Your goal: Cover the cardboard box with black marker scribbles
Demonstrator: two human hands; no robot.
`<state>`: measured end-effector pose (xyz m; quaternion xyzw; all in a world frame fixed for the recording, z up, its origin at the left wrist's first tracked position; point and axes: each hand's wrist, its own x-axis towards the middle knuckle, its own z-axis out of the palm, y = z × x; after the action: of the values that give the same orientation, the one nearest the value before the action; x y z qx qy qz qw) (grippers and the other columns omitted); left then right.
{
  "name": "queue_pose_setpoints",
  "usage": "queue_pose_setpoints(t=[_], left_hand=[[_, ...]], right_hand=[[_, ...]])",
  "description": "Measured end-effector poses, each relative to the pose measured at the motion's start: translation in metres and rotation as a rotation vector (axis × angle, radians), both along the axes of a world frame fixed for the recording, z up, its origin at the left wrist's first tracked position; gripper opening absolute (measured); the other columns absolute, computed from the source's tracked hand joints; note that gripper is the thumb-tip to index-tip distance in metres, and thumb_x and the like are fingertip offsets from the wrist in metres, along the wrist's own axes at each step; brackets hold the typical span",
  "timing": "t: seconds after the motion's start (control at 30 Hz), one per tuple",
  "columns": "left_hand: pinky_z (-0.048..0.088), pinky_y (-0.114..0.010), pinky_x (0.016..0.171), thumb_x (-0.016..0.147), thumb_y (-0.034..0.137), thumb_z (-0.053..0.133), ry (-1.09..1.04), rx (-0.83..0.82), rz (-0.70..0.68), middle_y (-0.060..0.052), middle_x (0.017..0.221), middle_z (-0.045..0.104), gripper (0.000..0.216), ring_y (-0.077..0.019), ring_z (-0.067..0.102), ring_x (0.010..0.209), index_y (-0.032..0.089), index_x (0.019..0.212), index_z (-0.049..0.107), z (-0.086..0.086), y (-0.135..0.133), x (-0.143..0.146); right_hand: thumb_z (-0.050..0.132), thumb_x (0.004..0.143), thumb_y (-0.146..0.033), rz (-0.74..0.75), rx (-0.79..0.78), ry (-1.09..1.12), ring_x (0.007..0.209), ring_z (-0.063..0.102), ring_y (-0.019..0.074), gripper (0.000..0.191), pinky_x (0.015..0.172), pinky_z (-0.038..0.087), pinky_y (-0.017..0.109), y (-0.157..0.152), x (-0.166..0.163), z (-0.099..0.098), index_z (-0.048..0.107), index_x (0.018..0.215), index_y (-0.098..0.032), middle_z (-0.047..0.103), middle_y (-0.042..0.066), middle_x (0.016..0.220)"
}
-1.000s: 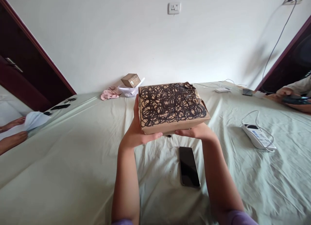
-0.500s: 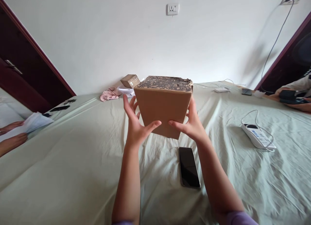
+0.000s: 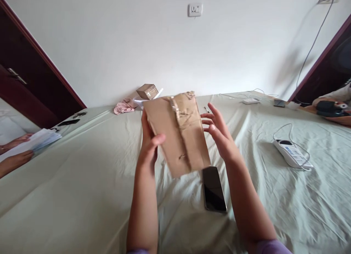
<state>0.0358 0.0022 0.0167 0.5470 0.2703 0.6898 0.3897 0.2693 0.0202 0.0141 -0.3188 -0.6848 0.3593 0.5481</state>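
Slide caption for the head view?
The left hand holds a tilted cardboard box, the right hand open beside it; a phone lies on the sheet.

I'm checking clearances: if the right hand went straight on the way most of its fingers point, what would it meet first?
Probably the right edge of the cardboard box held in the left hand. Any gap to the right hand looks slight; one view cannot show whether they touch.

Head cam, close, fwd/dn over sheet (image 3: 82, 173), twd wall (image 3: 109, 45).
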Motion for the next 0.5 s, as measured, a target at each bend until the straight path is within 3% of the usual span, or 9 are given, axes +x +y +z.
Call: queue_pose_setpoints(t=[0.07, 0.13, 0.27, 0.37, 0.5], left_hand=[[0.057, -0.059, 0.116, 0.078, 0.079, 0.075, -0.099, -0.089, -0.150, -0.009, 0.148, 0.070, 0.091, -0.0465, 0.056, 0.148, 0.031, 0.153, 0.057, 0.003, -0.012, -0.001], [0.063, -0.060, 0.108, 0.083, 0.084, 0.064, -0.152, -0.174, -0.223, -0.010, 0.131, 0.079, 0.083, -0.0469, 0.065, 0.138, 0.027, 0.143, 0.067, 0.002, -0.020, 0.004], [0.065, -0.056, 0.103, 0.086, 0.073, 0.067, -0.226, -0.276, -0.220, -0.010, 0.116, 0.083, 0.070, -0.0457, 0.071, 0.128, 0.021, 0.133, 0.074, -0.008, -0.010, 0.004], [0.060, -0.051, 0.111, 0.083, 0.065, 0.076, -0.144, -0.199, -0.212, -0.010, 0.128, 0.081, 0.070, -0.0412, 0.069, 0.135, 0.023, 0.138, 0.071, -0.015, 0.011, -0.011], [0.051, -0.052, 0.121, 0.067, 0.064, 0.095, 0.212, 0.039, -0.190, -0.014, 0.169, 0.052, 0.113, -0.0413, 0.050, 0.156, 0.032, 0.164, 0.045, -0.014, 0.017, -0.030]], right_hand=[[0.066, 0.093, -0.074, 0.078, -0.125, 0.063, 0.142, 0.058, 0.0332, 0.093, 0.116, 0.052, 0.052, 0.010, 0.007, -0.005, 0.032, 0.172, -0.038, 0.052, 0.012, 0.161], [0.078, 0.082, -0.073, 0.211, -0.235, 0.069, 0.143, 0.059, 0.0363, 0.101, 0.116, 0.053, 0.054, 0.017, 0.006, -0.012, 0.042, 0.168, -0.034, 0.057, 0.013, 0.160], [0.086, 0.060, -0.080, 0.435, -0.424, 0.143, 0.131, 0.069, 0.0418, 0.107, 0.110, 0.059, 0.058, 0.025, -0.003, -0.027, 0.062, 0.150, -0.028, 0.074, 0.014, 0.137], [0.091, 0.060, -0.074, 0.386, -0.345, 0.145, 0.128, 0.070, 0.0411, 0.101, 0.112, 0.059, 0.058, 0.028, 0.000, -0.030, 0.063, 0.146, -0.028, 0.076, 0.013, 0.132], [0.097, 0.062, -0.065, 0.196, -0.079, 0.061, 0.137, 0.064, 0.0415, 0.099, 0.120, 0.051, 0.058, 0.025, 0.009, -0.018, 0.061, 0.145, -0.024, 0.069, 0.015, 0.142]])
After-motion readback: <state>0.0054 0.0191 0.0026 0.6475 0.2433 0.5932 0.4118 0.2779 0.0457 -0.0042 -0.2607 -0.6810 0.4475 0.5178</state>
